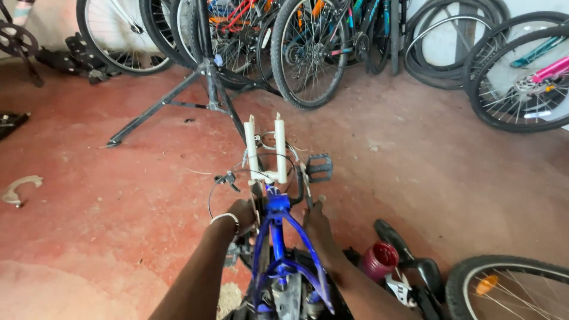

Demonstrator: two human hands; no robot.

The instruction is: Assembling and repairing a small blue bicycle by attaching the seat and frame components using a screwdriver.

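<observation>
The blue bicycle frame (277, 237) lies upturned on the red floor (415, 178) just in front of the person, its long axis running straight away from the camera. At its far end the white fork (265, 151) points its two legs away and upward, towards the black repair stand (207, 89). A black pedal (320, 168) sticks out to the right of the fork, and a thin cable (216, 192) loops out on the left.

The left hand (242, 214), with a pale bangle at the wrist, closes on the frame's left side near the head tube; its fingers wrap something there, though exactly which part cannot be made out. The right hand (317, 225) rests against the right side of the frame with the fingers stretched forward and loosely open, touching rather than clasping.

Just right of the frame lie a dark red canister (380, 261) and a black saddle (394, 240), with a loose wheel (515, 287) at the lower right corner. Well beyond, a row of bicycles (308, 47) leans along the wall.
</observation>
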